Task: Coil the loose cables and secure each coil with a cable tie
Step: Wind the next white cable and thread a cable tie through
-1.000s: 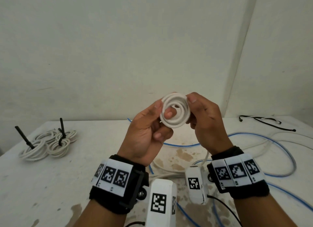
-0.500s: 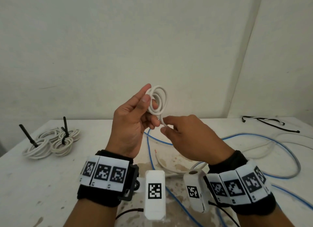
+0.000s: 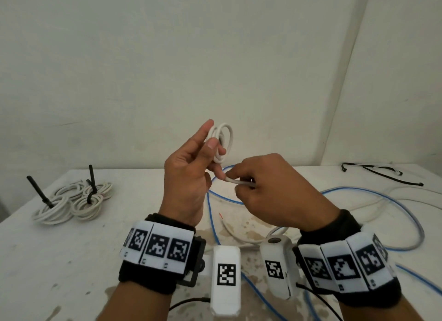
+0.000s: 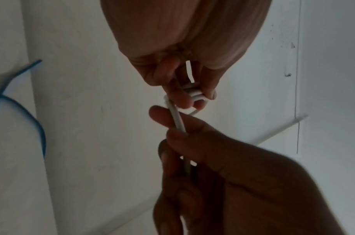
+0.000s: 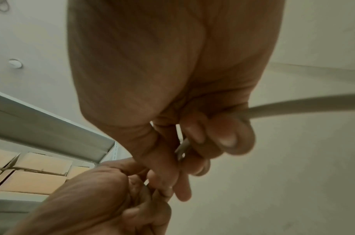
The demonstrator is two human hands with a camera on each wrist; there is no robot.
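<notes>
A small white cable coil is held up edge-on above the table, pinched between the thumb and fingers of my left hand. From its bottom a loose white cable end runs right into my right hand, which pinches it just below and right of the coil. In the left wrist view the fingers clamp the coil and the cable passes down into the right hand. The right wrist view shows the cable leaving that hand's curled fingers.
Two tied white coils with black ties standing up lie at the table's left. A long blue cable and a white cable loop across the right side. Black cable ties lie at the back right, near the wall.
My right hand has let go of the coil, dropped lower and taken the trailing cable. The left hand has turned the coil edge-on and lifted it slightly.
</notes>
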